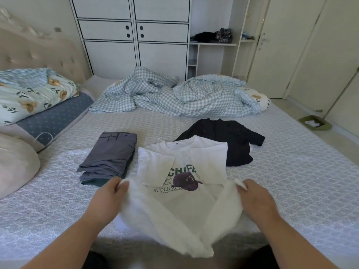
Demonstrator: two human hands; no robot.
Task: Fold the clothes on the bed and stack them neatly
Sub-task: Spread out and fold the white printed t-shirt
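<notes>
A: Holding the white T-shirt at the near edge of the bed, the person is lifting its lower part off the mattress. The left hand is pinching the hem on one side and the right hand is pinching it on the other, each grip clamped on the cloth with fingers curled around a bunched corner.

B: Is the whole shirt hanging in the air?

A: No. The upper half is lying flat, collar pointing away, with its sides already turned inward. A green and purple print with a cap is showing on the chest. The raised part is looking blurred.

B: What is lying around it?

A: A folded grey garment is sitting just to the left, on top of something teal whose edge is peeking out beneath. A black garment is spreading out behind and to the right, its near edge tucked under the white shirt.

B: And farther back?

A: A crumpled blue checked duvet is bunching across the far side of the bed. A floral pillow is resting on a blue one by the padded headboard, and a white wardrobe is standing behind.
</notes>
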